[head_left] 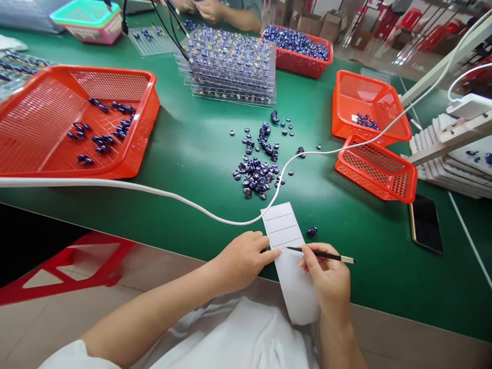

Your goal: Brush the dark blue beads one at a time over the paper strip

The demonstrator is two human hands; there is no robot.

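Note:
A white paper strip [284, 225] ruled with dark lines lies over the table's near edge, its lower end hanging towards my lap. My left hand [246, 259] is at the strip's left edge, its index finger stretched onto the paper and the other fingers curled. A small dark spot shows between those fingers, too small to name. In my right hand [326, 271] are slim black tweezers [326, 254], their tip on the paper close to my left fingertip. Just right of the strip sits a small cluster of dark blue shiny pieces [311, 231]. Beyond the paper lies a loose pile of similar pieces [257, 175].
A white cable [184, 204] crosses the table and the strip's top. Red baskets [148, 118] stand left and right [371, 102]. Stacked clear trays [230, 66] and a full red basket [303, 59] are behind. A phone [426, 223] lies right. A person's hands [209, 9] work opposite.

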